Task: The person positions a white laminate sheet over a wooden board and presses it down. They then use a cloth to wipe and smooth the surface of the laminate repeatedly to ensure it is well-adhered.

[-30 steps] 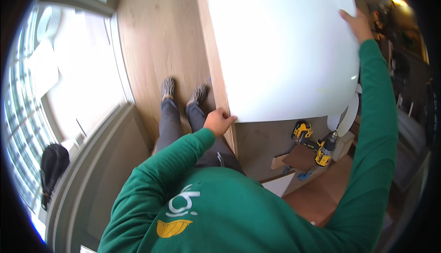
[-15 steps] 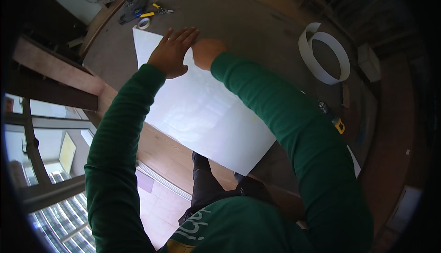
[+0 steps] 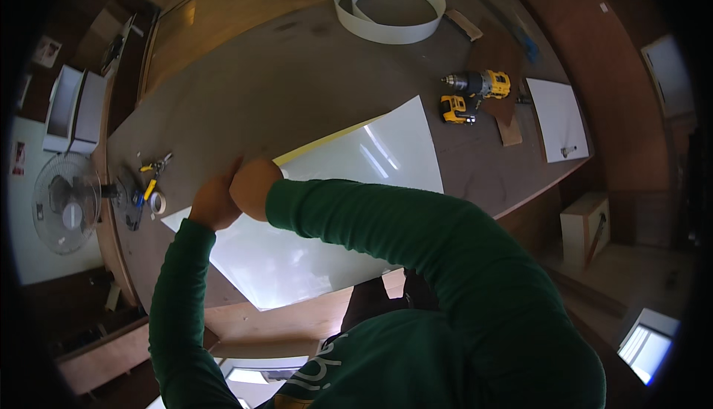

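Where hands [image 3: 234,194] meet — panel [image 3: 349,208] edge hidden

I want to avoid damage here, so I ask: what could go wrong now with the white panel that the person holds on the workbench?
1. The white panel seems to overhang the near edge of the workbench; both hands, left hand and right hand, grip one far edge, so it might tip or slide off.
2. Pushed forward, it could strike the pliers and tape roll.
3. Its right corner lies near the yellow drill, which might scratch it.
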Available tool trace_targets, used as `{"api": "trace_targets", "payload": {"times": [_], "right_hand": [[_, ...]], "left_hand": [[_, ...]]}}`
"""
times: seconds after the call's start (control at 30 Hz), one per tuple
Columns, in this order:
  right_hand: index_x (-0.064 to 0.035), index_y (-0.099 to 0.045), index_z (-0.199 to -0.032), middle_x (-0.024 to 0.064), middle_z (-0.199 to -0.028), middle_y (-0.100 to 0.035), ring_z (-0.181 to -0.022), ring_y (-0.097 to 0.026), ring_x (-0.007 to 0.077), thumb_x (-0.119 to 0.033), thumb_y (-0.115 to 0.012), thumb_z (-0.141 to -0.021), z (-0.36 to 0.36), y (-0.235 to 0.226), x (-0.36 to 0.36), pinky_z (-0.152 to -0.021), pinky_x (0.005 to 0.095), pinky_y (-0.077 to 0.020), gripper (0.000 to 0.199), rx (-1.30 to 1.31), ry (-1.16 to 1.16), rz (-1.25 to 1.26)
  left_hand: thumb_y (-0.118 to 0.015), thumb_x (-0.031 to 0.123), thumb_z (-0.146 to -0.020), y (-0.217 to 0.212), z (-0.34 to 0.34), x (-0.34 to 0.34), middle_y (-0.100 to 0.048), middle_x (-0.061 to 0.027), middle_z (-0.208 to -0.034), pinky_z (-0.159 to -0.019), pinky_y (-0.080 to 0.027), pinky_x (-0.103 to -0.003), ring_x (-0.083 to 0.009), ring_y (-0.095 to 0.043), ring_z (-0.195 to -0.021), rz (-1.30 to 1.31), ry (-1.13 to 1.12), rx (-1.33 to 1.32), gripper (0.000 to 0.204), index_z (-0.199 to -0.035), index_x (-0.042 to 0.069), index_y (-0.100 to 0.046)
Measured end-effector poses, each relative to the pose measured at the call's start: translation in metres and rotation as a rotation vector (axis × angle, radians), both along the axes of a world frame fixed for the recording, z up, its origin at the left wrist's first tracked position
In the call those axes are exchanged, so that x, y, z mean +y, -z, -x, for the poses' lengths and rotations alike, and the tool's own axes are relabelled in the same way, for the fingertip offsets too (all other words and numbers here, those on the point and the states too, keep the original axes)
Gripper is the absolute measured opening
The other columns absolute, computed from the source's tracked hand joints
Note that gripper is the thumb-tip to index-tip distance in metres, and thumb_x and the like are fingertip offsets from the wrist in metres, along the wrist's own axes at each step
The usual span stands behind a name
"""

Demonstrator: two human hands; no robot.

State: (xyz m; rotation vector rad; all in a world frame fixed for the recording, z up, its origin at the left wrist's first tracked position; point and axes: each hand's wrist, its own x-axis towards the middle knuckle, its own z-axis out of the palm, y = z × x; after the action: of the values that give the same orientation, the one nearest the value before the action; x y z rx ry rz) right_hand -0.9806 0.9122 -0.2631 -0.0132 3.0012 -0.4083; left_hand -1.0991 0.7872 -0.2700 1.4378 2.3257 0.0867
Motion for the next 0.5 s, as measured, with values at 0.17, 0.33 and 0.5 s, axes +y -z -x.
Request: {"api": "trace_targets", "payload": {"times": [0.17, 0.33, 0.5], "right_hand": [[-0.0073, -0.08, -0.093, 0.0098, -0.092, -0.077, -0.09, -0.074, 0.0291, -0.017, -0.067, -0.089, 0.003, 0.012, 0.005, -0.07, 0.0409, -0.056, 0.017, 0.066, 0.074, 0.139], [-0.0067, -0.076, -0.11, 0.0114, -0.104, -0.075, -0.107, -0.07, 0.0308, -0.018, -0.066, -0.091, -0.017, 0.015, 0.017, -0.1, 0.0479, -0.0502, 0.024, 0.139, 0.132, 0.174], [-0.0059, -0.06, -0.135, 0.019, -0.138, -0.059, -0.137, -0.05, 0.0377, -0.021, -0.076, -0.086, -0.08, 0.02, 0.05, -0.123, 0.0531, -0.0293, 0.054, 0.753, 0.253, 0.383]], "left_hand": [[-0.072, 0.022, -0.087, 0.016, 0.007, -0.014, -0.072, -0.0233, -0.084, -0.072, -0.055, -0.052, -0.0454, -0.069, -0.08, -0.083, 0.147, 0.108, 0.052, -0.133, 0.002, -0.059], [-0.073, 0.02, -0.087, 0.016, -0.004, -0.009, -0.071, -0.0212, -0.078, -0.067, -0.055, -0.052, -0.0431, -0.068, -0.073, -0.116, 0.192, 0.16, 0.017, -0.09, 0.003, -0.069], [-0.074, 0.023, -0.088, 0.002, -0.004, 0.0, -0.073, -0.0193, -0.08, -0.067, -0.056, -0.049, -0.0405, -0.07, -0.073, -0.052, 0.173, 0.149, 0.02, -0.096, 0.005, -0.073]]}}
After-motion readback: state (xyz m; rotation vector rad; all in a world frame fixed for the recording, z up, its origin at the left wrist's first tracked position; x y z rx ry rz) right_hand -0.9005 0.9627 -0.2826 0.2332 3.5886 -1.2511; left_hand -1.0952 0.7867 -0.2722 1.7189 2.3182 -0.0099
